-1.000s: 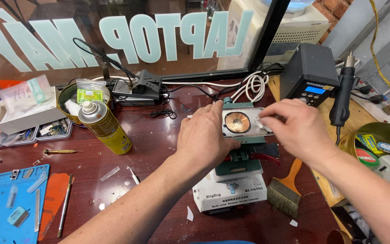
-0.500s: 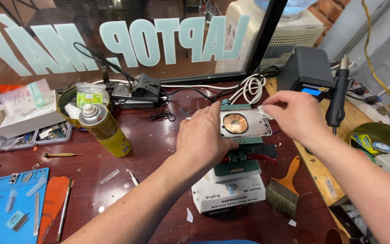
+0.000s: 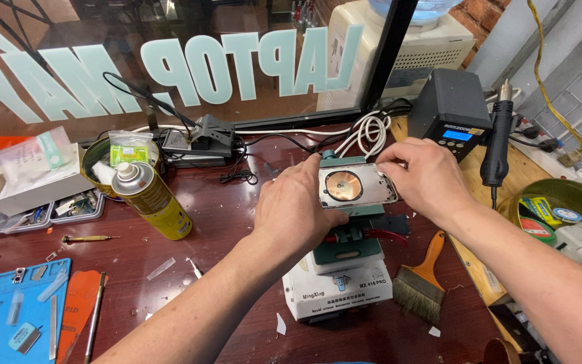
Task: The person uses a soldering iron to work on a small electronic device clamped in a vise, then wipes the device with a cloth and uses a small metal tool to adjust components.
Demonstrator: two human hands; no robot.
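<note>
A silver phone back housing (image 3: 356, 186) with a round copper coil lies face up on a green clamp fixture (image 3: 349, 241), which stands on a white box-shaped machine (image 3: 338, 291). My left hand (image 3: 299, 209) grips the housing's left edge. At the right end, my right hand (image 3: 423, 179) pinches the top right corner. Both hands are over the middle of the dark red table (image 3: 223, 222).
A yellow spray can (image 3: 151, 199) lies left of the hands. Behind them are a black power adapter (image 3: 203, 140) and white cables (image 3: 366, 131). A black hot-air station (image 3: 454, 112) with its wand (image 3: 497, 143) stands right. A brush (image 3: 423, 283) lies beside the machine. A blue mat (image 3: 12, 307) holds tools.
The two hands and the housing have stayed on the fixture, with my right hand shifting its fingertips slightly along the right end. The view has moved a little.
</note>
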